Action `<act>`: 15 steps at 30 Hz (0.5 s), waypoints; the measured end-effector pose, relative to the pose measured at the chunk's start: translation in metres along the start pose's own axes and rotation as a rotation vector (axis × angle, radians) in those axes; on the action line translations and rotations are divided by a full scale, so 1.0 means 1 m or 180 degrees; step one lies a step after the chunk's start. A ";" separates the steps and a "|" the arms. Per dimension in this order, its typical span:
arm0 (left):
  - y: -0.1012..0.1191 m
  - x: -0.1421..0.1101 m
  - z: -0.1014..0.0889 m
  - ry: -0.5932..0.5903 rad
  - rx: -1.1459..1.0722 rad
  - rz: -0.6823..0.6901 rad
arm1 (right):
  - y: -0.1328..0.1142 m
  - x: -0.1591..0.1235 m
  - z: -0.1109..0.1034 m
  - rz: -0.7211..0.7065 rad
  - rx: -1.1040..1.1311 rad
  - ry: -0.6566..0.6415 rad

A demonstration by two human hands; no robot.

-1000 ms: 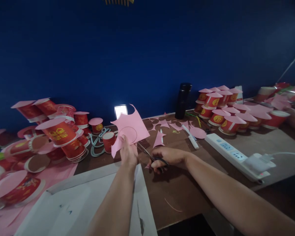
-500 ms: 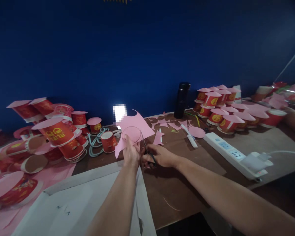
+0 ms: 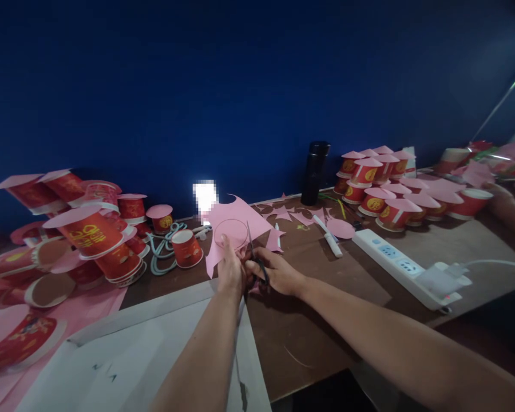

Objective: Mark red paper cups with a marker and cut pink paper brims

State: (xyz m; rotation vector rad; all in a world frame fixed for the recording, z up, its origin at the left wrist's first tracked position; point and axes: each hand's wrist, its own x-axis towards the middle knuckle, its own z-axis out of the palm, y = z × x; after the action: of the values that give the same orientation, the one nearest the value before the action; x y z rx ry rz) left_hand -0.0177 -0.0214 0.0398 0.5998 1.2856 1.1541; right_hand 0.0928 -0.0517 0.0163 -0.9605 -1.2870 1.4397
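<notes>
My left hand [image 3: 232, 269] grips a sheet of pink paper [image 3: 260, 223] by its lower edge, thumb on top. A circle is drawn on the sheet, and curved pieces are cut away from its edges. My right hand [image 3: 278, 272] is closed around the dark handles of a pair of scissors [image 3: 261, 269]. Their blades point up, at the right side of the drawn circle. Both hands are close together above the brown table [image 3: 296, 337]. The fingers under the paper are partly hidden.
Red paper cups [image 3: 115, 260] with pink discs pile up at left; more cups [image 3: 375, 203] stand at right. A black bottle [image 3: 315, 174], pink scraps [image 3: 283, 213], a white marker [image 3: 332, 243] and a power strip [image 3: 390, 263] lie beyond. Another person's hand [image 3: 500, 197] is far right.
The view has shifted slightly. The pink sheet has turned a little in my left hand, and the scissor blades stand more upright beside the circle.
</notes>
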 end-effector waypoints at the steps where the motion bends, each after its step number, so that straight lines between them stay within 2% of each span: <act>1: -0.002 0.002 0.000 -0.0023 0.0064 0.0006 | 0.000 0.000 0.000 -0.0071 -0.0062 0.0023; 5: -0.004 0.001 0.001 -0.0124 0.0207 -0.0005 | 0.000 0.002 -0.003 -0.0328 -0.0274 0.0184; 10: 0.001 -0.009 0.006 -0.0276 0.0136 -0.0154 | 0.001 0.003 -0.005 -0.0411 -0.0527 0.0306; 15: 0.005 -0.014 0.007 -0.0170 0.0160 -0.0106 | 0.003 0.003 -0.006 -0.0485 -0.0661 0.0314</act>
State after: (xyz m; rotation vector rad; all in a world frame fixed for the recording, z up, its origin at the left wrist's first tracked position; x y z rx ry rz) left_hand -0.0107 -0.0302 0.0520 0.6399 1.2774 1.0744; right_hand 0.0973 -0.0473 0.0125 -1.0328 -1.4238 1.1448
